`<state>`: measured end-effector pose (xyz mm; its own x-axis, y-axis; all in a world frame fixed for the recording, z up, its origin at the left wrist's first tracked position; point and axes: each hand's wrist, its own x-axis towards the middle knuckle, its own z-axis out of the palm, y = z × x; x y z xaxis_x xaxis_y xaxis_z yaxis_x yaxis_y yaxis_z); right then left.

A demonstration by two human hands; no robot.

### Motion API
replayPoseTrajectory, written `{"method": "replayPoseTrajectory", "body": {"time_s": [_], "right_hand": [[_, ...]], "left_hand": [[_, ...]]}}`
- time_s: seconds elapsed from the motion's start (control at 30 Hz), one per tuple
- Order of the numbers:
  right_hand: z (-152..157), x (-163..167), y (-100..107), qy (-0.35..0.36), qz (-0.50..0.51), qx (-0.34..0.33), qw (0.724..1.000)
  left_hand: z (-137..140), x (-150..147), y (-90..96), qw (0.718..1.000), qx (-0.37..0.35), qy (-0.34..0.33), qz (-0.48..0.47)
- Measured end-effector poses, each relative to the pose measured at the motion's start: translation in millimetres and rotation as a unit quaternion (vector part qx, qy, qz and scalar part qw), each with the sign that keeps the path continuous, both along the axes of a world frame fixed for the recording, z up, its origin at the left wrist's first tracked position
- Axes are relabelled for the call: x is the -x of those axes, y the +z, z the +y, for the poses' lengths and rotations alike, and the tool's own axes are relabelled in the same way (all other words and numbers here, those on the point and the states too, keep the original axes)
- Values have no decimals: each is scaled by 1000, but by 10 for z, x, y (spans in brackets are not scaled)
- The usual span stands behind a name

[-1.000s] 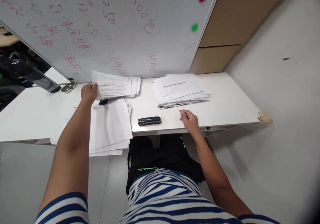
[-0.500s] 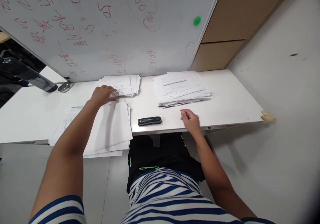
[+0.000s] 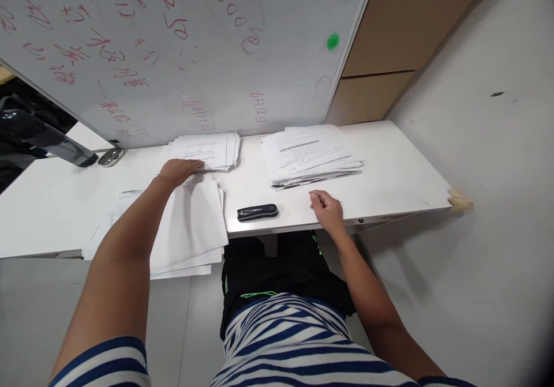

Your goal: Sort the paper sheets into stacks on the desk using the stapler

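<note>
My left hand (image 3: 179, 171) lies on the near edge of the printed paper stack (image 3: 214, 149) by the whiteboard. Its fingers are stretched flat over the top sheet, and I cannot see the thumb clearly. Under my left forearm a second pile of blank-looking sheets (image 3: 190, 220) overhangs the table's front edge. My right hand (image 3: 329, 211) rests at the front edge, fingers curled in with nothing visible in them. Between my hands, a black stapler (image 3: 257, 212) lies on the tabletop. Just beyond my right hand is a thicker stack of printed papers (image 3: 314, 155).
A whiteboard (image 3: 294, 70) with red handwriting and round magnets stands along the back of the white table (image 3: 398, 168). A computer mouse (image 3: 111, 156) and a dark clear bottle (image 3: 64, 145) are at the left. Cardboard boxes (image 3: 376, 96) stand behind, with a wall on the right.
My left hand has lowered onto the printed stack's near edge, its fingers flatter and the thumb less visible. My right hand and the stapler stay in place; the view has shifted slightly.
</note>
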<state>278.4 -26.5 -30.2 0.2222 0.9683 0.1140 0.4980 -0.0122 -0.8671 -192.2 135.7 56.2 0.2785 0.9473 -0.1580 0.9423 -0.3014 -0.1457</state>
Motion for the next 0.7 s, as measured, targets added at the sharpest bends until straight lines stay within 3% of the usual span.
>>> {"method": "replayPoseTrajectory", "body": {"time_s": [0.1,0.27,0.37,0.43,0.53,0.6,0.7], "right_hand": [[1,2,-7,1,-5,-2,1000],[8,5,-22,0,-8,-11,1000],[19,5,-21,5,-11,-16,1000],[27,3,-17,10,-13,-15,1000],[32,-4,-17,15,-8,-13,1000],[32,-10,-17,15,9,-6,1000],[61,-10,24,8,18,-3,1000]], "left_hand": [[-28,5,-5,998,1,-17,63],[-73,-150,102,995,0,18,97],[-132,-442,254,989,24,50,135],[-239,-757,390,987,3,53,152],[-574,-1347,586,996,-67,-50,40],[-907,-1720,644,992,-56,-104,-53],[-1435,-2090,501,984,-16,-115,-133]]}}
